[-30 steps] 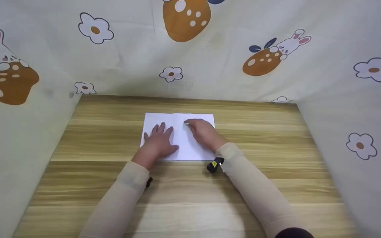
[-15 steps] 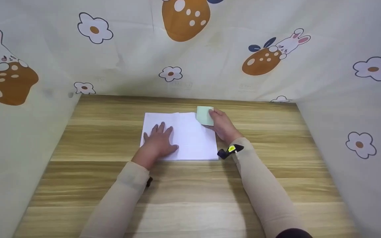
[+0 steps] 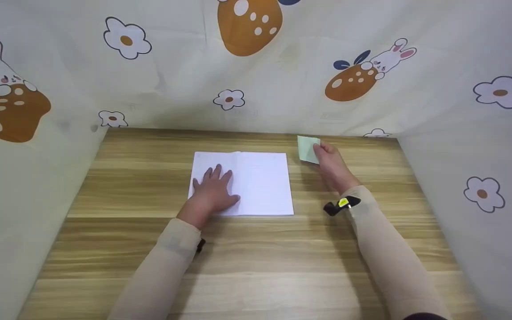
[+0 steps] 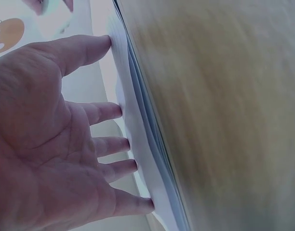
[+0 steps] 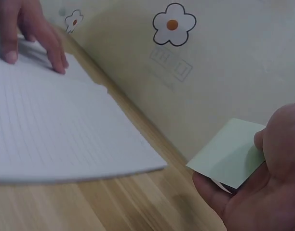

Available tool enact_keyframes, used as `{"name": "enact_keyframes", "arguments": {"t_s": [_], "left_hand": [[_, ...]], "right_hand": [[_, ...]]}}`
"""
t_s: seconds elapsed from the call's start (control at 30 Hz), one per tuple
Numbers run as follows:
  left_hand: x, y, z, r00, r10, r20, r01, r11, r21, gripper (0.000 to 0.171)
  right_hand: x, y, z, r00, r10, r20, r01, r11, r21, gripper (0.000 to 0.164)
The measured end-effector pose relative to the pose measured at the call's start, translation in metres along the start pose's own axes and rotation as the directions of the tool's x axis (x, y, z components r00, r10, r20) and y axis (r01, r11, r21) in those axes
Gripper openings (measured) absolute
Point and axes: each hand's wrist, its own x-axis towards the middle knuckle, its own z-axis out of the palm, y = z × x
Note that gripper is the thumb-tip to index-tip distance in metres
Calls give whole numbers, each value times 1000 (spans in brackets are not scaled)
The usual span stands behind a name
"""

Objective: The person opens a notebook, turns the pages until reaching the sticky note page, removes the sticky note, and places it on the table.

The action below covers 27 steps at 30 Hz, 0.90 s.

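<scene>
An open notebook with white, lined pages lies flat on the wooden table. My left hand rests on its left page with the fingers spread. In the left wrist view the fingertips press the paper while the palm stays raised. Off the notebook's far right corner, my right hand pinches a pale green square of paper between thumb and fingers. The right wrist view shows this green paper held above the table, apart from the notebook. It looks like a sticky note.
The wooden table reaches back to a cream wall cloth printed with flowers, rabbits and orange fruit shapes. Similar cloth hangs along the left and right sides. Each wrist carries a small black camera mount.
My right hand has come off the right page, moving right and away with the green paper, which now clears the notebook. The left hand stays where it was.
</scene>
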Motion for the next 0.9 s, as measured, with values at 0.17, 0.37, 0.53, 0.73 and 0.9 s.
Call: {"name": "enact_keyframes", "arguments": {"t_s": [0.17, 0.37, 0.53, 0.73, 0.9], "left_hand": [[0, 0, 0, 1000, 7, -1, -7, 1000, -3, 87], [0, 0, 0, 1000, 1, 7, -1, 1000, 2, 87], [0, -3, 0, 1000, -4, 4, 4, 1000, 12, 87], [6, -4, 2, 999, -15, 29, 14, 1000, 26, 88], [4, -1, 1, 1000, -10, 29, 9, 1000, 19, 88]], "right_hand": [[-16, 4, -34, 977, -206, 62, 209, 846, -490, 34], [-33, 9, -52, 928, -290, 236, 357, 501, -788, 41], [-36, 14, -55, 869, -332, 367, 467, 303, -831, 38], [-34, 18, -56, 842, -356, 405, 505, 259, -823, 36], [-33, 24, -58, 865, -324, 383, 474, 278, -836, 37]]}}
